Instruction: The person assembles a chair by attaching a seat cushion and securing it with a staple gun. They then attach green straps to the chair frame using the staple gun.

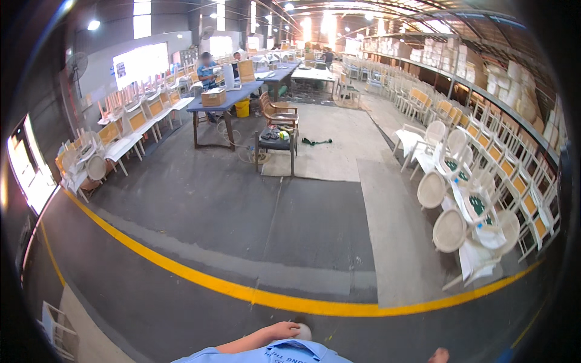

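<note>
At the bottom centre, my left hand point(284, 330) is drawn in across the front of my light blue shirt. Its fingers curl against a small white rounded thing point(304, 332), whose kind I cannot make out. Further right, my right hand point(440, 355) shows only in part at the lower edge, away from any object; how its fingers lie is not clear. Just ahead, a yellow line point(254, 295) curves across the dark grey floor point(242, 224).
A dark-seated chair point(275, 144) with small items stands ahead, before a brown wooden armchair point(278, 112). Blue-topped tables point(242, 94) lie beyond, a person point(207, 69) beside them. White chairs point(451, 230) are stacked along the right; more chair frames point(91, 154) line the left.
</note>
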Tool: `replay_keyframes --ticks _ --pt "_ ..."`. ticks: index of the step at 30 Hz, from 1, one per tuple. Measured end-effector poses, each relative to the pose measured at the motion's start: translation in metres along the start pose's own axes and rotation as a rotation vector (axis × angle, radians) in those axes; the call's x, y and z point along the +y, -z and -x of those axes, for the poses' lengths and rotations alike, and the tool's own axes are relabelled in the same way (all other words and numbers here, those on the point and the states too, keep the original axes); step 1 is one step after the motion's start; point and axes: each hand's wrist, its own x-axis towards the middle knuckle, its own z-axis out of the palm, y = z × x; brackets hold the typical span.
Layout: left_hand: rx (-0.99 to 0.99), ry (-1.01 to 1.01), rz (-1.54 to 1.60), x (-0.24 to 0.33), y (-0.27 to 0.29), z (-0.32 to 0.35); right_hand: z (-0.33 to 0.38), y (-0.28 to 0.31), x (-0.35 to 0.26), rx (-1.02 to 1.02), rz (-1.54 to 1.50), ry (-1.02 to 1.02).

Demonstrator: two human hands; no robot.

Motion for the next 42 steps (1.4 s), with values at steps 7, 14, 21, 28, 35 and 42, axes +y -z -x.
replay_keyframes --ticks 7,14,21,28,35,42 --pt "0.055 0.091 -0.499 0.086 0.146 -0.168 -0.157 -0.188 -0.210 -0.076 -0.284 0.397" --pt "0.286 -0.096 -0.311 0.259 0.314 -0.348 -0.107 -0.329 -0.208 -0.788 0.286 -0.215" --pt "0.331 0.104 -0.342 0.294 0.444 -0.513 -0.285 -0.391 -0.327 -0.757 0.397 -0.334" --pt "0.230 0.718 -0.046 0.277 0.548 -0.589 -0.624 -0.451 -0.675 -0.220 0.309 0.449" --pt "0.263 0.744 0.069 0.341 0.694 -0.751 -0.738 -0.595 -0.950 -0.278 -0.204 0.553" --pt "0.250 0.095 -0.645 0.488 0.929 -0.983 -0.710 -0.739 -0.860 -0.802 0.266 -0.173"
